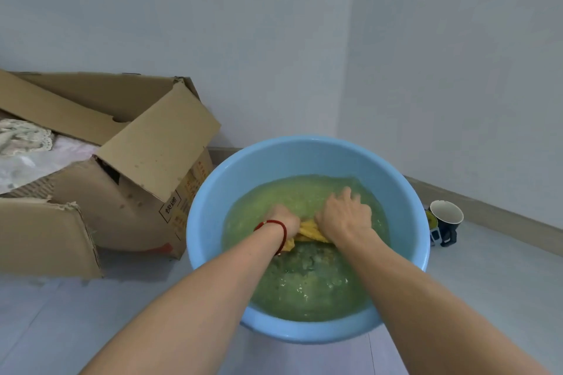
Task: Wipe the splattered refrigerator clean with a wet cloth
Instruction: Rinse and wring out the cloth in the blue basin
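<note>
Blue plastic forms the round basin (210,222) that sits on the pale floor (61,329), filled partway with cloudy greenish water (310,283). Inside the basin, near its middle, a yellow cloth (309,233) lies bunched at the water's surface, and both hands are on it. The left hand (285,219) curls its fingers around the cloth's left end, gripping it; a red string bracelet (278,230) circles that wrist. The right hand (344,216) presses down on the cloth's right end with its fingers bent over the fabric and dipping into the water, holding it too. Both forearms reach in over the basin's near rim.

Left of the basin, touching or just beside its wall, stands an open cardboard box (137,198) with flaps folded outward and pale lacy fabric (24,137) inside. Right of the basin, close to its far side, a dark cup (447,216) with a white interior lies tilted on the floor near the baseboard. Behind the basin two plain white walls meet in a corner.
</note>
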A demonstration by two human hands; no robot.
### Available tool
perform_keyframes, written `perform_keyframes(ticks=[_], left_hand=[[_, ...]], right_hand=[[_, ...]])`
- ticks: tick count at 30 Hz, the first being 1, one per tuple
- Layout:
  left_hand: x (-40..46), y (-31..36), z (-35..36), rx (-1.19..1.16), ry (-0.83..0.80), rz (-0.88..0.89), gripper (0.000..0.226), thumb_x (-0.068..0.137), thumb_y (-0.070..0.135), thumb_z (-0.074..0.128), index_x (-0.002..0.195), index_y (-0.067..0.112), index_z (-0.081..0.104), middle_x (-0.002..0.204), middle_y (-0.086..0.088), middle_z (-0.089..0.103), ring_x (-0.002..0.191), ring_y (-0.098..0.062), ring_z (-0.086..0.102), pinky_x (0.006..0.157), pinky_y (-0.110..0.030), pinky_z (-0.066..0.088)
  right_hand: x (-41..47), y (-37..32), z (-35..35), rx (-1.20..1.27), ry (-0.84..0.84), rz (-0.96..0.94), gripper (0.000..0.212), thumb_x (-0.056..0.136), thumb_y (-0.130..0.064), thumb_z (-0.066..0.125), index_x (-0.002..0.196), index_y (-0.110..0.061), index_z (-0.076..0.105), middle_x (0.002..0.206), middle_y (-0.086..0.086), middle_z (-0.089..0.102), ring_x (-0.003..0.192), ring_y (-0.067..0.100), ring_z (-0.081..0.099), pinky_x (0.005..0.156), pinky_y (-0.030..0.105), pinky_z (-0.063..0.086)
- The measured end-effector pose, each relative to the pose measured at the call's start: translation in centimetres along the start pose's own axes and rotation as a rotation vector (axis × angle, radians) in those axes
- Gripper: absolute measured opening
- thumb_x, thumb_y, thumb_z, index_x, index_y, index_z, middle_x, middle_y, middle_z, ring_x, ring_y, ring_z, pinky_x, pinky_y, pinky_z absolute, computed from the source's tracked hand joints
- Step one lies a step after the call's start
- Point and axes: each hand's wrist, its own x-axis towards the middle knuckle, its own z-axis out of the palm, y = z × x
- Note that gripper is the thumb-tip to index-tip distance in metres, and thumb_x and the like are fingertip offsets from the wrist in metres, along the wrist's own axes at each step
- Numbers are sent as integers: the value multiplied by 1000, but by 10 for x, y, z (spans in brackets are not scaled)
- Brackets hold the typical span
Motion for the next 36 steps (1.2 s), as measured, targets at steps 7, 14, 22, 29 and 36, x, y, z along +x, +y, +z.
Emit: perform_keyframes(ticks=[7, 14, 22, 29, 36], left_hand=[[14, -4, 5, -418, -33, -187, 53, 103, 35, 32, 124, 3, 69, 125, -20, 69, 108, -35, 68, 103, -47, 53], [-14, 4, -5, -637, -352, -284, 56, 105, 58, 35, 73, 16, 53, 48, -3, 53, 31, -15, 45, 41, -12, 38], [-3, -2, -22, -161, -119, -100, 24, 101, 19, 56, 118, 3, 63, 100, -18, 68, 70, -30, 69, 62, -31, 53], [-19, -1, -12, -468, -119, -219, 43, 103, 34, 36, 101, 4, 66, 96, -16, 66, 85, -30, 64, 94, -40, 57], [-33, 5, -22, -498, -281, -186, 46, 108, 25, 43, 63, 13, 46, 37, -2, 45, 25, -16, 44, 30, -16, 37]], right_hand=[[-4, -33, 12, 528, -366, 159, 55, 105, -39, 28, 155, -23, 41, 163, 18, 27, 146, 46, 29, 118, 63, 29], [1, -36, 7, 1061, -301, 167, 54, 93, -56, 63, 131, -17, 64, 116, 17, 73, 87, 30, 70, 88, 48, 62], [3, -4, 4, 63, 23, -23, 31, 104, -23, 39, 130, -16, 55, 140, 15, 47, 129, 38, 45, 96, 51, 43], [-6, -46, 1, 800, -337, 169, 46, 99, -22, 32, 128, -1, 59, 146, 25, 52, 131, 39, 49, 115, 57, 41], [-2, -49, -2, 720, -104, -2, 50, 96, -52, 52, 102, -5, 66, 105, 18, 68, 95, 36, 64, 78, 38, 50]])
